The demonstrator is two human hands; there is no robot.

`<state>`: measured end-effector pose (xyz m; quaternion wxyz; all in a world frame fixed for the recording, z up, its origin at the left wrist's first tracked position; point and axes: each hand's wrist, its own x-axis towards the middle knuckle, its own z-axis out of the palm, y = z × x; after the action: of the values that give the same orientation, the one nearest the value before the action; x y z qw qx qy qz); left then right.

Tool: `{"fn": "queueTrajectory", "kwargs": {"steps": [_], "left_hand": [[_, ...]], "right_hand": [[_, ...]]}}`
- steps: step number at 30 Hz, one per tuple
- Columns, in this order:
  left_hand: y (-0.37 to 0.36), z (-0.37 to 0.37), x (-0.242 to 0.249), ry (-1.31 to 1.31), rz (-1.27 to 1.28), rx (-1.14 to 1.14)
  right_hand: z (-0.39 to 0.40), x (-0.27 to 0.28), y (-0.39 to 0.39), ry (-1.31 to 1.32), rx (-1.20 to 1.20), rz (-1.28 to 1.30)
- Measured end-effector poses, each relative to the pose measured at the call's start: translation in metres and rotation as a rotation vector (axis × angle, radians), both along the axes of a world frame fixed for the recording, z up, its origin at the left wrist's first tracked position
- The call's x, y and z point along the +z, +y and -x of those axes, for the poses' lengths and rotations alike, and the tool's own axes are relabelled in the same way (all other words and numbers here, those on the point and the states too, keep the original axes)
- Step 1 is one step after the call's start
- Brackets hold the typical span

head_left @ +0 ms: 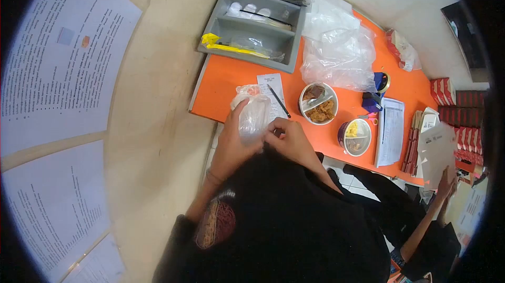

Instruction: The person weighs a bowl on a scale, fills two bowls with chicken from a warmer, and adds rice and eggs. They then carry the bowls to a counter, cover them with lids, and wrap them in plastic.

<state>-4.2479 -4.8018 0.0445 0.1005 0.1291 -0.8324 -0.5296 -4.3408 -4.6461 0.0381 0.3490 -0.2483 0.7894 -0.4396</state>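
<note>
My left hand is wrapped round a clear plastic bag, held in front of my chest at the near edge of the orange table. White and orange stuff shows through the plastic at the far end. My right hand is closed, its fingertips pinched at the bag's near right edge. Just beyond the bag lie a printed slip and a black pen. To the right stand two round tubs, a larger one with fried pieces and a smaller one with yellow food, each with a divider.
A grey divided tray stands at the back left, holding white items and a yellow strip. Clear plastic bags lie beside it. Further right are a blue tape dispenser and a paper stack. Another person's hand holds a flat carton.
</note>
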Motion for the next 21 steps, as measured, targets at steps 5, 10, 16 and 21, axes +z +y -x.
{"fn": "queueTrajectory", "kwargs": {"steps": [5,10,16,21], "left_hand": [[-0.010,-0.003,0.012,-0.087,0.055,0.001],[-0.029,-0.008,0.003,-0.196,0.047,0.049],[-0.020,-0.007,-0.009,-0.189,0.084,0.077],[-0.014,-0.005,-0.016,-0.027,0.110,0.110]], "right_hand": [[-0.015,-0.010,-0.004,-0.012,-0.126,0.140],[-0.011,-0.013,0.002,0.027,-0.188,0.256],[-0.008,-0.022,0.005,-0.060,-0.074,0.214],[-0.013,-0.016,-0.012,-0.053,-0.105,0.289]]}}
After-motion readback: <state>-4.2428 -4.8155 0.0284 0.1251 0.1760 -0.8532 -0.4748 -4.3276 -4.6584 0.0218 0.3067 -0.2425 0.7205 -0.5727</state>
